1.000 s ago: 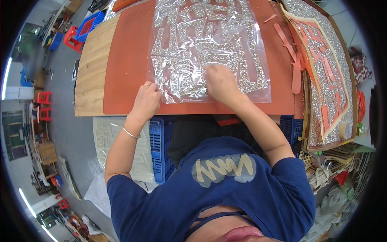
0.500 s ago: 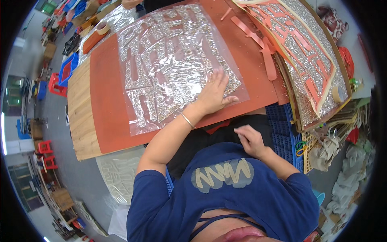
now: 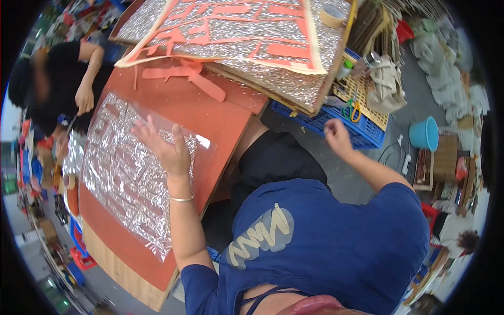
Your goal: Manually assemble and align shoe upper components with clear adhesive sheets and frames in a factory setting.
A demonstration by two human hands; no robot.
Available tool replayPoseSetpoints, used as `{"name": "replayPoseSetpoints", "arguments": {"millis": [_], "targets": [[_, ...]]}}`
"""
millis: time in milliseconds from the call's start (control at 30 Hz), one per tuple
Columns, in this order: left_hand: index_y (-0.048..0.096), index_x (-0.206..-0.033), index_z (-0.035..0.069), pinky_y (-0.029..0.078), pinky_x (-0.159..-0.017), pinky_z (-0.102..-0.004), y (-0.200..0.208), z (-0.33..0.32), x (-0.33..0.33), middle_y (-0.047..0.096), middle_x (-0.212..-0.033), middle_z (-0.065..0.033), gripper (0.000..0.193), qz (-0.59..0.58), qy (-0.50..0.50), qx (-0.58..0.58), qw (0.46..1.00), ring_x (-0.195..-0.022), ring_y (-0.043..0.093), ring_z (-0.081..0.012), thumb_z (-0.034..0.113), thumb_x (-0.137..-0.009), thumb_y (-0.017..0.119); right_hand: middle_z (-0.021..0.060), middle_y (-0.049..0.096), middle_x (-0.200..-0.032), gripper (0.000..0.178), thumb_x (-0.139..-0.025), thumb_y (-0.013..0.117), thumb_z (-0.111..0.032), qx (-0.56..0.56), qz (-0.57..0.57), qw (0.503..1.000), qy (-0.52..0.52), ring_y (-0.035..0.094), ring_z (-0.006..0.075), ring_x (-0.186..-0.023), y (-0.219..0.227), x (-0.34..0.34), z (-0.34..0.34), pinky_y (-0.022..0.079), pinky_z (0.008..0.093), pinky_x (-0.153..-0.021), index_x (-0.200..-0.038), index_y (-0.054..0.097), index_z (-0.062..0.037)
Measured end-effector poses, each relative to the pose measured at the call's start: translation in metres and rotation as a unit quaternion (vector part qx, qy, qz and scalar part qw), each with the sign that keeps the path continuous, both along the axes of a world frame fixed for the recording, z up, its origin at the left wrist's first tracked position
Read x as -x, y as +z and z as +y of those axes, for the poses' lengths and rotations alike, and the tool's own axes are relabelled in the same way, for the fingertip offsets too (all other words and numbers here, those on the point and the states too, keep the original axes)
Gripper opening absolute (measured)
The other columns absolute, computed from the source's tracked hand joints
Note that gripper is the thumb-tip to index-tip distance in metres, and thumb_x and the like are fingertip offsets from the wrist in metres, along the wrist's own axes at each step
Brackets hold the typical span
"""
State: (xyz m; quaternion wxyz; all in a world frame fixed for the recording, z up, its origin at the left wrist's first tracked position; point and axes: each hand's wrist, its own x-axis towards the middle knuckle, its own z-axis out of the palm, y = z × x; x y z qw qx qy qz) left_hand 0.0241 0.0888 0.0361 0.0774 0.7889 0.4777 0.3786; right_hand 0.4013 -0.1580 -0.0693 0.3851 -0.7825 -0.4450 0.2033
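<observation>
My left hand (image 3: 167, 149) is spread over the near corner of a clear plastic sheet (image 3: 123, 176) carrying glittery silver cut shapes; whether the palm touches it I cannot tell. Under the sheet lies a red-brown mat (image 3: 226, 123) on a wooden table. Off to the right, my right hand (image 3: 338, 137) is in the air with loosely bent fingers and nothing visible in them. Closest to it is a pair of scissors (image 3: 355, 111) with green and orange handles, at the edge of a yellow basket (image 3: 379, 122) on a blue crate (image 3: 362, 138).
A glittery board (image 3: 289, 86) with coral cut pieces and a tape roll (image 3: 332, 17) rests at the far side. Loose coral strips (image 3: 209, 88) lie on the mat. Another person's hand (image 3: 84, 98) is at the far left. A cloth bag (image 3: 387, 84) and turquoise bucket (image 3: 424, 133) are right.
My view has swung to the right. The left hand has lifted its fingers from lying flat on the sheet. My right hand has moved from beside my body out toward the scissors.
</observation>
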Motion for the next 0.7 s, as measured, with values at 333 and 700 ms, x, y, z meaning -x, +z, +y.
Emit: {"name": "replayPoseSetpoints", "arguments": {"millis": [333, 700], "targets": [[0.045, -0.127, 0.004, 0.029, -0.099, -0.0488, 0.05, -0.105, -0.199, 0.034, -0.13, -0.0195, 0.082, 0.032, -0.272, -0.02, 0.962, -0.122, 0.032, -0.0382, 0.05, -0.066, 0.075, 0.018, 0.044, -0.129, 0.054, -0.084, 0.059, -0.009, -0.205, 0.13, 0.961, -0.13, 0.047, 0.0245, -0.119, 0.028, -0.109, 0.068, 0.041, 0.0331, -0.097, -0.132, 0.036, 0.0008], [0.058, -0.08, 0.001, 0.045, -0.085, -0.0435, 0.044, -0.128, -0.279, 0.053, -0.111, -0.0216, 0.03, 0.048, -0.283, -0.027, 0.957, -0.097, 0.054, -0.0389, 0.027, -0.075, 0.074, 0.0106, 0.031, -0.146, 0.077, -0.089, 0.058, -0.044, -0.25, 0.432, 0.855, -0.14, 0.034, 0.0244, -0.13, 0.01, -0.202, 0.163, 0.026, 0.0434, -0.106, -0.145, 0.023, -0.0061]]}}
